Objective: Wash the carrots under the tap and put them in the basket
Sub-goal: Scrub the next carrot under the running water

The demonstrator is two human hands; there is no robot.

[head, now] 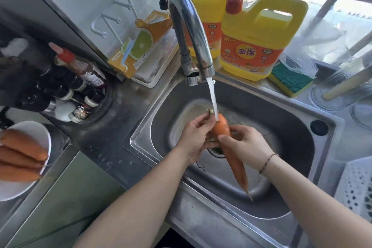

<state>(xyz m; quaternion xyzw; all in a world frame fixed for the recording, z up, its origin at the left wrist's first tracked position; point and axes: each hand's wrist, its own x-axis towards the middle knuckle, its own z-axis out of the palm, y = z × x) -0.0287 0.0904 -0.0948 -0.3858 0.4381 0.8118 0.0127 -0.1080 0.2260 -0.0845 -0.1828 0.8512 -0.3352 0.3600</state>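
A long orange carrot (234,162) is held over the steel sink (291,159), thick end up, pointed tip toward me. Water runs from the chrome tap (191,32) onto its top. My left hand (194,137) grips the thick end from the left, fingers curled round it by the stem stub. My right hand (247,145) holds the carrot from the right, thumb laid across its front. Three more carrots (20,157) lie on a white plate (24,189) at the left edge. A white perforated basket (356,189) shows at the right edge.
Two yellow detergent jugs (259,40) stand behind the sink. A green and yellow sponge (289,80) lies right of them. An orange box (141,44) in a white tray and several sauce bottles (80,84) crowd the counter at left. Glass lids rest at far right.
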